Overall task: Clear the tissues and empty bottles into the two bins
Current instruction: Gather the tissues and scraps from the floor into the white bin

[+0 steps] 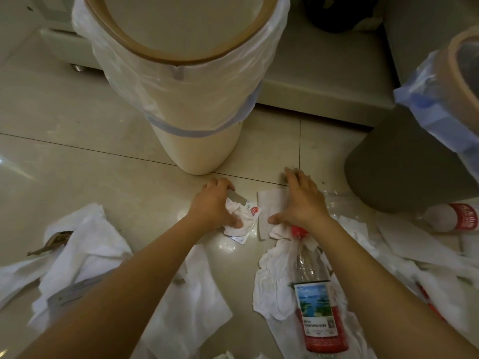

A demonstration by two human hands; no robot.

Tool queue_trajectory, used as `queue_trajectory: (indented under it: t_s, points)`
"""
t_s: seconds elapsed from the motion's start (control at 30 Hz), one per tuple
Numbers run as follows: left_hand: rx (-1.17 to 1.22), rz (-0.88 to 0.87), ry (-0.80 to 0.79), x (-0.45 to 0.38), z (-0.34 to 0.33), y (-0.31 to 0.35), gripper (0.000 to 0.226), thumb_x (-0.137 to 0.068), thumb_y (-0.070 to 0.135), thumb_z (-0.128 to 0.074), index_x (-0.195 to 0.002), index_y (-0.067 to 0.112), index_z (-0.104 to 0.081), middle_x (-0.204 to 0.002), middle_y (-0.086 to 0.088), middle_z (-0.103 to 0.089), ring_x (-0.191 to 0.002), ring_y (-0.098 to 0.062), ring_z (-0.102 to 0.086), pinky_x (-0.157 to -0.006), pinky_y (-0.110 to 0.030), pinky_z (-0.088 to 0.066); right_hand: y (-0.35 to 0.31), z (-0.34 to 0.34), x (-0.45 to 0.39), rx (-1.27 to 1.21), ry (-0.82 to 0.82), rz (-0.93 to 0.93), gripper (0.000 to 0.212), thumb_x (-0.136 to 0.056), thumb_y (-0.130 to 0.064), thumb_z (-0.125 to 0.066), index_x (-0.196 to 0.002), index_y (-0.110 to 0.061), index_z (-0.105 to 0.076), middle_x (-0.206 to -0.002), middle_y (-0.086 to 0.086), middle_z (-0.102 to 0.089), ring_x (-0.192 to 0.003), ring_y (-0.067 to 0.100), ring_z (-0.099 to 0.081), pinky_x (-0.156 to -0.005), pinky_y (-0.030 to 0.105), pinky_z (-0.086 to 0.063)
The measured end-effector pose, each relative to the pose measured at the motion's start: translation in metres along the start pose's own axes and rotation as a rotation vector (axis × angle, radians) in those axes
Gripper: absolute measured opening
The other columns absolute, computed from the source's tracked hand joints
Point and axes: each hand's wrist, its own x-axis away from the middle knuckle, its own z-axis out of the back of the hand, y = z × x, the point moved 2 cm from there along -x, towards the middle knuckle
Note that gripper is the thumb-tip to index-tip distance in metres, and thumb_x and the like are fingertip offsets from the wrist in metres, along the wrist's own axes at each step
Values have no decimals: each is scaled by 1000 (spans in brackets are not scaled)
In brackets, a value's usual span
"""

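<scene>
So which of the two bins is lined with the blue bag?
The grey bin at the right edge, whose blue bag folds over its rim. The cream bin in the middle, just beyond the hands, has a clear whitish liner instead.

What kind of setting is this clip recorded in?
Probably a room in a home: glossy tiled floor, the base of pale furniture, and two lined bins, cream and grey.

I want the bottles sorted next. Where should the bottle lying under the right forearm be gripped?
Probably at the clear ribbed section of the bottle between the red cap and the label, coming from above. It lies flat on a tissue, cap pointing toward the bins, and the right hand is already close.
</scene>
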Motion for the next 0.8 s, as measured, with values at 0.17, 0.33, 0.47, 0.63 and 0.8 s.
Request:
queue_trajectory:
  t_s: [0.17, 0.33, 0.47, 0.63, 0.8]
  points:
    - [2, 15, 56, 9, -4, -7, 72, -58, 47, -85, -111, 14, -49, -103, 3, -35, -94, -15, -37, -71, -27, -34, -3, 4, 0, 63, 20, 5, 106, -54, -45, -86, -140, -23, -27, -142, 6, -30, -128, 28, -34, -96, 43, -42]
    - [277, 76, 97, 17, -1, -11, 50, -68, 40, -80, -97, 21, -45, -84, 4, -54, -75, -13, -51, -55, -26, -35, -19, 0, 13, 13, -18, 77, 54, -72, -22, -78, -118, -23, -51, -111, 0, -61, -99, 21, -58, -76, 32, -47]
    - [521, 159, 118, 22, 6, -16, 40, -77, 28, -76, -104, 16, -49, -89, 1, -59, -76, -9, -54, -59, -21, -40, -26, -3, 29, 62, 74, 218, 14, -81, -7, -56, -86, -20, -57, -87, 1, -62, -83, 24, -59, -64, 29, -41]
    - [661, 197, 197, 33, 16, -12, 39, -80, 26, -75, -106, 9, -51, -97, 0, -59, -85, -14, -56, -63, -16, -42, -7, 16, 44, -629, 347, 11, 14, -85, -11, -63, -84, -25, -64, -79, -13, -62, -73, 10, -60, -63, 26, -50]
    - [751, 152, 175, 40, 19, 9, 35, -79, 24, -75, -94, 7, -49, -85, -1, -57, -74, -13, -53, -63, -25, -45, 44, 55, 48, -847, 473, -169, 9, -78, 0, -68, -84, -5, -65, -76, 1, -60, -77, 20, -59, -71, 33, -51]
